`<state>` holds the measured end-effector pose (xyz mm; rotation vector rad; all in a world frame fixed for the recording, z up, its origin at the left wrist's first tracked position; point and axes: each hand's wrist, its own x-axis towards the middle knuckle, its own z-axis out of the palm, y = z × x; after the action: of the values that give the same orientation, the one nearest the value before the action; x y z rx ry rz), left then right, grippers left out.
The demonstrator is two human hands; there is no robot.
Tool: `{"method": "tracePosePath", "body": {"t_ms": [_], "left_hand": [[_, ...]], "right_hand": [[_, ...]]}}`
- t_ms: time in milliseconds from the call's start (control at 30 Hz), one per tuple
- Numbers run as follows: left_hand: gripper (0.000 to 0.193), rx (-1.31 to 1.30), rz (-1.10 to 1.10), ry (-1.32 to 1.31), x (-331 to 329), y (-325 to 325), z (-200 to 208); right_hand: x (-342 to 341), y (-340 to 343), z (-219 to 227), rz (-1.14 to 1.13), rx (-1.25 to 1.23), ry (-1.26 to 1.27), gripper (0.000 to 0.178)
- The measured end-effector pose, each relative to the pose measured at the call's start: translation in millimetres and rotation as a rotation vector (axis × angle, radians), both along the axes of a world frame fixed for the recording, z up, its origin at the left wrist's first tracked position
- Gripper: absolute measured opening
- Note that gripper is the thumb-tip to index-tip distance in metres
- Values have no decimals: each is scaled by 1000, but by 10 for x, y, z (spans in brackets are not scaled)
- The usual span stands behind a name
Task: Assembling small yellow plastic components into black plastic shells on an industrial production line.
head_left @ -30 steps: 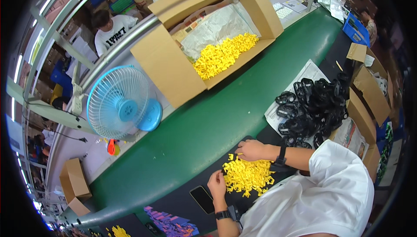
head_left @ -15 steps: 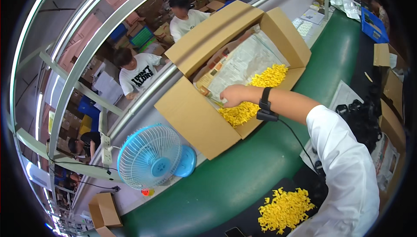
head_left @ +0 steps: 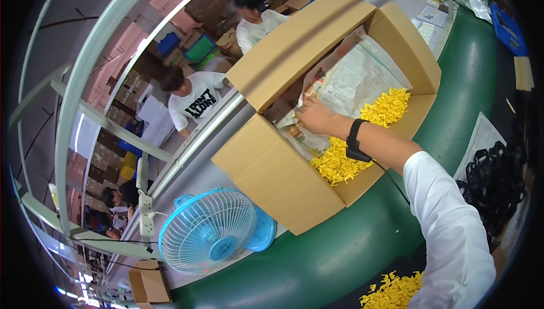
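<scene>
right hand (head_left: 315, 116) inside the carton, yellow plastic pieces (head_left: 391, 107) by its wrist

the large cardboard carton (head_left: 277, 173) gapes wide, its flaps folded out, beside the green conveyor belt (head_left: 317, 261). the right hand is over the crumpled paper lining (head_left: 362, 74), its fingers bent and close together; i cannot tell whether they pinch anything. the small yellow pieces lie in the carton on the near side of the hand, heaped to both sides of the wrist, which wears a black strap (head_left: 354, 140). the fingertips point away from the heap, toward the far left of the carton.

a second yellow pile (head_left: 396, 291) lies well apart from the hand, at the lower edge of view, near the white sleeve (head_left: 447, 218).
</scene>
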<state>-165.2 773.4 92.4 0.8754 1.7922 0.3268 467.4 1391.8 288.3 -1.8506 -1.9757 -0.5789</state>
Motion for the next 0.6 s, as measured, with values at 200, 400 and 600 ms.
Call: {"method": "tracePosePath", "body": {"t_ms": [200, 400, 600], "left_hand": [[64, 10, -22, 30, 108, 289, 211], [63, -12, -52, 45, 89, 419, 263], [62, -8, -43, 62, 107, 444, 277]], "right_hand": [[182, -168, 274, 393, 97, -78, 21], [162, 101, 178, 201, -62, 246, 33], [-74, 205, 184, -7, -269, 299, 34]]}}
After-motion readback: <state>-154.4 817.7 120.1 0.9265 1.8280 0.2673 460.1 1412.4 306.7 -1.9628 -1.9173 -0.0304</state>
